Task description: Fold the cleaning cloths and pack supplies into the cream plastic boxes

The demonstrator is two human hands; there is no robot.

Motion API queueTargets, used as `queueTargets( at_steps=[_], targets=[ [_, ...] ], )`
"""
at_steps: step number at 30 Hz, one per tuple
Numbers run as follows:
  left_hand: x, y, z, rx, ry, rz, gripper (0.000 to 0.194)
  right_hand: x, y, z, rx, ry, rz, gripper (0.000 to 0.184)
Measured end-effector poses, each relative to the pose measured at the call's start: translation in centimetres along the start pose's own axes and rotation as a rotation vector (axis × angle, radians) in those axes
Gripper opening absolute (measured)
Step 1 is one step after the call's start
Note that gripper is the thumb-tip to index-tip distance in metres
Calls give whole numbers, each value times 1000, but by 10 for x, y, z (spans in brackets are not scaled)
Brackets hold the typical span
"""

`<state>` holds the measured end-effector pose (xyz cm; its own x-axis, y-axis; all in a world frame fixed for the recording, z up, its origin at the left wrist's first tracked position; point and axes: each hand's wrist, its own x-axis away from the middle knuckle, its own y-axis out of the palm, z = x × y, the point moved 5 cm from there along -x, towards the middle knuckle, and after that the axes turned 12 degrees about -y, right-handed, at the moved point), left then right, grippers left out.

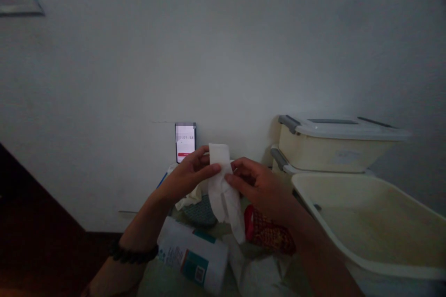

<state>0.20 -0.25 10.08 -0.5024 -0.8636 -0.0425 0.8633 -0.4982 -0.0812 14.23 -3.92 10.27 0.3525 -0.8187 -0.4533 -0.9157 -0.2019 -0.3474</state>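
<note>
The left hand point(190, 171) holds a long white cloth point(220, 185) that looks like a sock. Its thumb is on the front, near the top, and some of its fingers go behind. The right hand point(252, 181) pinches the other side of the white cloth, a bit lower, with its thumb and fingers. The white cloth is up in the air between the two hands, and its loose end hangs down.

A black bead bracelet point(134, 253) is on the left wrist. To the left of the white cloth, a phone point(186, 141) stands up by the wall point(223, 55) with its screen lit. Below the white cloth, on the left, is a white pack point(198, 253) with blue-green labels. Behind its lower left side are a gray-green knit thing point(200, 211) and a cream cloth point(190, 199). Just right of its hanging end is a red and gold cloth point(268, 232). Far to its right are a big open tub point(376, 222) and a cream box point(331, 148) with a lid and a gray clip.
</note>
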Motion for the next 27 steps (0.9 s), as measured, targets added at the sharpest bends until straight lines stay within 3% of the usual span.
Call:
queueTargets(
  at_steps=[3,9,14,19,27],
  targets=[
    [-2,-3,2,21,35,129,27,1,-1,1,29,5,-17,15],
    [3,-1,9,17,46,71,29,5,-4,-4,165,-1,-115,13],
    [2,-10,11,18,93,184,32,6,-12,-12,235,3,-103,14],
    [5,-16,14,-10,81,265,27,9,-7,-13,241,28,-182,15],
    [7,-4,18,-32,63,190,28,10,-1,-7,313,18,-229,23]
  ],
)
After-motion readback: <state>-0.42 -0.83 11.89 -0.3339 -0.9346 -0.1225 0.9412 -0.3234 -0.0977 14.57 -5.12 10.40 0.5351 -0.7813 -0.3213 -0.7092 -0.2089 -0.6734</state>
